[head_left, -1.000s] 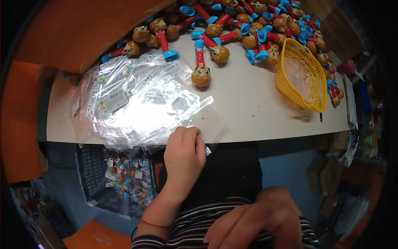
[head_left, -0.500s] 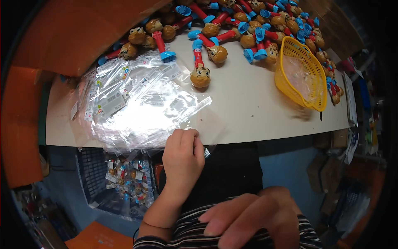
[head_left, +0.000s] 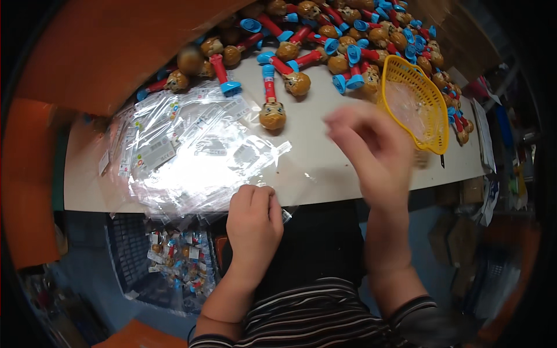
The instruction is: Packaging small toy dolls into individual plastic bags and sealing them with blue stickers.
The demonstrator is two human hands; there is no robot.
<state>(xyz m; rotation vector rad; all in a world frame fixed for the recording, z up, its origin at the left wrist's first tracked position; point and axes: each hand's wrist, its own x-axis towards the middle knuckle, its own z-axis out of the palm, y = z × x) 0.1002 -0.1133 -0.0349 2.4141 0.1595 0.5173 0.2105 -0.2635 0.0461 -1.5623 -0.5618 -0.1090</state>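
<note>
My left hand (head_left: 253,217) is closed at the table's front edge, pinching a clear plastic bag (head_left: 283,213) whose edge shows beside the fingers. Over the table to the right, my right hand (head_left: 380,153) is blurred by motion, thumb and fingers loosely curved and apart, with nothing seen between them. Left of it lies a single toy figure (head_left: 271,115) with a round brown head, red body and blue base, its head toward me. A glossy spread of clear printed bags (head_left: 191,145) covers the table's left part, ahead of my left hand.
A heap of similar figures (head_left: 342,46) fills the far side of the table (head_left: 325,180). A yellow basket (head_left: 444,124) holding clear plastic stands at the right. Below the table at left, a blue crate (head_left: 125,255) contains several bagged figures (head_left: 180,255). Orange panels (head_left: 35,174) border the left side.
My right hand has moved forward from in front of my body to above the table, near the lone figure. My left hand stays at the edge with the bag. The view has shifted slightly.
</note>
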